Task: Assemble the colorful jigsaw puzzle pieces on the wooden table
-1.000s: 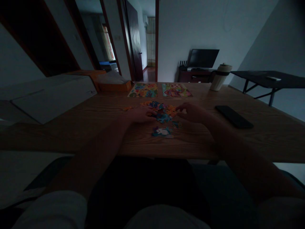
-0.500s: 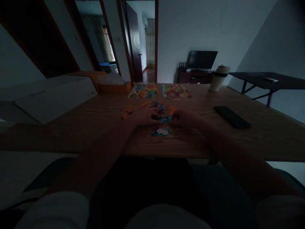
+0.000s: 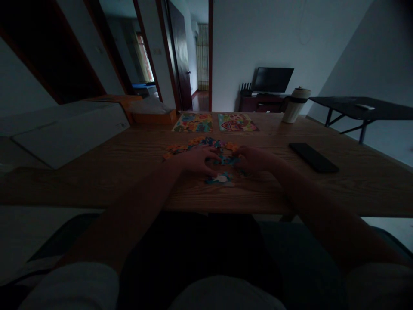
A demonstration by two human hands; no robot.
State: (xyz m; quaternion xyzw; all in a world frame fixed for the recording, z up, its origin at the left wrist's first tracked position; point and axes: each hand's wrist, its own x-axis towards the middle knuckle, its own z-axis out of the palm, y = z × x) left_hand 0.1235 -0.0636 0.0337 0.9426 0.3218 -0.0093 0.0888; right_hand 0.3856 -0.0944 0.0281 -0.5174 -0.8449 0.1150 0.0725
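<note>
Loose jigsaw pieces, orange, blue and teal, lie in a rough arc on the wooden table. My left hand (image 3: 197, 159) is open over the near side of the arc. Its thumb reaches the upper edge of a white-and-teal puzzle section (image 3: 219, 178), while its fingers curve above a teal puzzle piece (image 3: 226, 160). My right hand (image 3: 256, 158) has its fingers closed at the right end of that teal piece. Dim light blurs the fingertips. Several orange puzzle pieces (image 3: 174, 151) lie beyond my left hand, and others (image 3: 231, 146) lie beyond my right.
Two colourful picture sheets (image 3: 195, 122) (image 3: 238, 122) lie at the table's far side. A black phone (image 3: 312, 157) is at the right, with a pale tumbler (image 3: 296, 105) behind it. A white box (image 3: 74, 133) and an orange tissue box (image 3: 155, 117) stand at the left.
My left thumb has moved away from the teal piece, down toward the white-and-teal section, widening the hand. My right hand stays beside the teal piece.
</note>
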